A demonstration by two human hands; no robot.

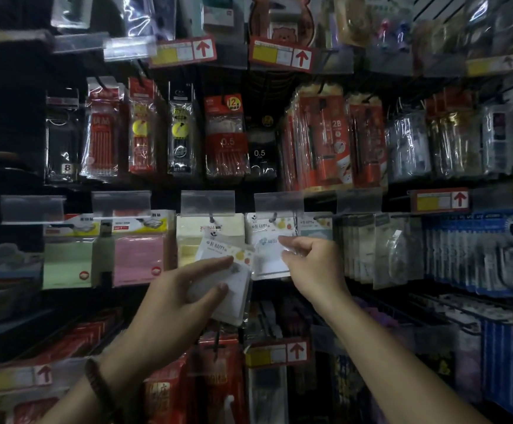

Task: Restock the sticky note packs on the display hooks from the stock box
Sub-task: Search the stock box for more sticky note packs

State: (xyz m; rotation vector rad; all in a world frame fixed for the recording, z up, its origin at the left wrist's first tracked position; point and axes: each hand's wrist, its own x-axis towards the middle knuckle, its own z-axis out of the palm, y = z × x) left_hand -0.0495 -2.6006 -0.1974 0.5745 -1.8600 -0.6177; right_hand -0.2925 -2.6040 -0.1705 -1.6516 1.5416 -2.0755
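Observation:
My left hand (175, 298) grips a white sticky note pack in clear wrap (230, 264), tilted, just below the middle display hook. My right hand (307, 264) pinches the right edge of a matching white pack (269, 240) that hangs on its hook (275, 216). More packs hang in the same row: a green one (68, 261), a pink one (138, 258) and a pale yellow one (209, 231). The stock box is out of view.
Pen refill packs (224, 136) and pencil sets (322, 133) hang in the row above. Blue packets (478, 249) fill the right side. Clear price-tag holders (207, 203) jut out over each hook. Red packs (215, 377) hang below my arms.

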